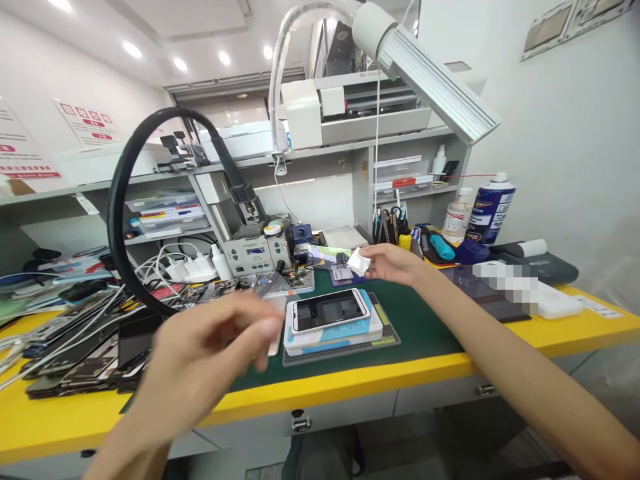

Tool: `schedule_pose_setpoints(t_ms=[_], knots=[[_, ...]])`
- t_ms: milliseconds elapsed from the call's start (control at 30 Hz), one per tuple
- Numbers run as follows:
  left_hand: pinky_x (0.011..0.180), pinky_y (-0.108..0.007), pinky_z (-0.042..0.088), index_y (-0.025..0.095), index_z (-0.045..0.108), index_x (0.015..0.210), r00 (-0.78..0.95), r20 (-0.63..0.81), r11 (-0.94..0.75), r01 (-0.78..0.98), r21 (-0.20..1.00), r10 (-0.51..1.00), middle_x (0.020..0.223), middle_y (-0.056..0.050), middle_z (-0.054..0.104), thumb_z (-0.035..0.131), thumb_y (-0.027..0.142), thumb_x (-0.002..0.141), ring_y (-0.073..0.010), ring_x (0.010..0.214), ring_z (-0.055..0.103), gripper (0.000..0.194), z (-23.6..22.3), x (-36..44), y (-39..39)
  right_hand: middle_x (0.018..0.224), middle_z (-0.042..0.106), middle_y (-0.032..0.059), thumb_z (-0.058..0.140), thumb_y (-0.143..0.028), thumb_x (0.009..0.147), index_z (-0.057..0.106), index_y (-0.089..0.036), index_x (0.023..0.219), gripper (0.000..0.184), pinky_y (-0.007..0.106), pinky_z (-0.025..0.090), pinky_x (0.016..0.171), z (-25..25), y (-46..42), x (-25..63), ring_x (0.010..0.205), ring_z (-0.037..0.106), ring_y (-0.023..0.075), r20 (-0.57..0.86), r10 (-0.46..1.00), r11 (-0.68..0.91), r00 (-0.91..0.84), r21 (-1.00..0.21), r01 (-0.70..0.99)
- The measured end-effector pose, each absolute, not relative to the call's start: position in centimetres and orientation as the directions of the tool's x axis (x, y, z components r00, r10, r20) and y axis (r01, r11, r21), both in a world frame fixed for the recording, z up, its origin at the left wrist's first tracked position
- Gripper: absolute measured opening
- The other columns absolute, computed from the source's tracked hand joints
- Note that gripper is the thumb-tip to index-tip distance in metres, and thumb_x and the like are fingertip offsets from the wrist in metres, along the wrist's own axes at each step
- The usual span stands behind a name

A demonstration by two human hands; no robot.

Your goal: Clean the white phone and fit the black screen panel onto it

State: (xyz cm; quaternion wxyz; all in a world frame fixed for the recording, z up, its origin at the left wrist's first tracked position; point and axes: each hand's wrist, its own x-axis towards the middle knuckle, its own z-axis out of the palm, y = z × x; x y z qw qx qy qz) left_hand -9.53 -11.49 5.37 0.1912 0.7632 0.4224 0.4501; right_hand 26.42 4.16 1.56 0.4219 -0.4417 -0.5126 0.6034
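My right hand [389, 265] reaches over the back of the green mat [425, 327]. Its fingers are closed on a crumpled white wipe [359, 263]. In the middle lies a phone with a white frame and dark screen [330, 311], face up on a blue-and-white box [334, 335]. That box rests on a grey perforated pad [390, 328]. My left hand [215, 353] is raised at the front left, blurred by motion. Its fingers are loosely curled, and nothing shows in them. Behind them another pale phone [278, 327] is partly hidden.
Stacked phone parts [75, 360] and cables crowd the left. A grey control station [255, 255] stands at the back, beside a black arched hose [117, 200]. A lamp [440, 83] hangs overhead. Toward the right are a spray can [490, 210], a clear bottle [456, 215] and a dark panel [485, 297].
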Motion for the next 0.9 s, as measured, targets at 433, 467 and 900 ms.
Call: schedule_pose_setpoints(t_ms=[433,467,900], knots=[[0.071,-0.031,0.060,0.013,0.066,0.116,0.440,-0.120,-0.061,0.376,0.925,0.890,0.104,-0.006,0.070,0.066,0.037,0.099,-0.0153,0.082,0.068,0.029,4.5,3.4,3.3,0.128,0.065,0.0099,0.066,-0.039,0.101,0.062,-0.017,0.130,0.037,0.044,0.060,0.091,1.2,3.5,25.6,0.108,0.067,0.0229,-0.107,0.895,-0.193,-0.434,-0.968,-0.159],[0.079,-0.036,0.061,0.014,0.065,0.120,0.455,-0.145,-0.044,0.379,0.925,0.878,0.114,-0.008,0.069,0.066,0.037,0.100,-0.0182,0.093,0.069,0.031,4.4,3.9,3.5,0.127,0.065,0.0098,0.066,-0.039,0.101,0.063,-0.017,0.129,0.036,0.043,0.060,0.090,1.3,3.4,25.5,0.107,0.067,0.0227,-0.103,0.890,-0.192,-0.445,-0.968,-0.159],[0.094,-0.046,0.059,0.016,0.061,0.132,0.368,-0.097,0.003,0.248,0.969,0.925,0.131,-0.012,0.064,0.065,0.039,0.100,-0.0247,0.111,0.067,0.039,2.7,4.2,5.0,0.123,0.066,0.0092,0.064,-0.042,0.101,0.063,-0.016,0.127,0.036,0.041,0.060,0.087,0.8,3.5,25.1,0.102,0.068,0.0212,-0.081,0.892,-0.163,-0.444,-0.975,-0.149]])
